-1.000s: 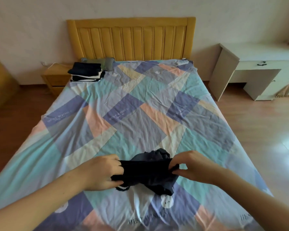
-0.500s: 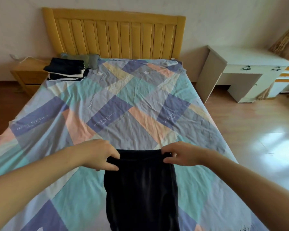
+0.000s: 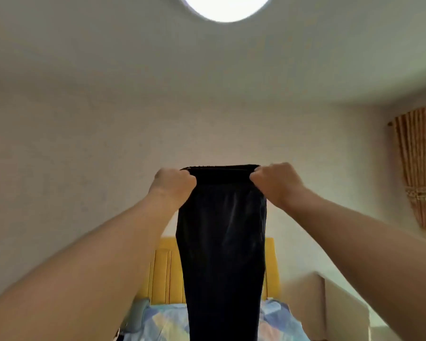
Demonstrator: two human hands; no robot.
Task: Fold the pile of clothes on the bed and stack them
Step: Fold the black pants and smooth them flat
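Observation:
A pair of black trousers (image 3: 223, 247) hangs full length in the air in front of me, its waistband stretched flat at the top. My left hand (image 3: 172, 184) grips the left end of the waistband and my right hand (image 3: 274, 183) grips the right end, both raised high against the wall. The trouser legs drop past the bottom edge of the view. Only the far end of the bed (image 3: 158, 323) with its patchwork sheet shows below. The folded stack of clothes is out of view.
The yellow wooden headboard (image 3: 165, 274) stands behind the trousers. A white desk (image 3: 312, 299) is at the right, a patterned curtain (image 3: 418, 168) at the far right, and a round ceiling lamp (image 3: 225, 7) shines overhead.
Both hands have lifted the trousers from the bed by the waistband, up to head height. The garment went from bunched to hanging straight. The camera has tilted up toward the ceiling.

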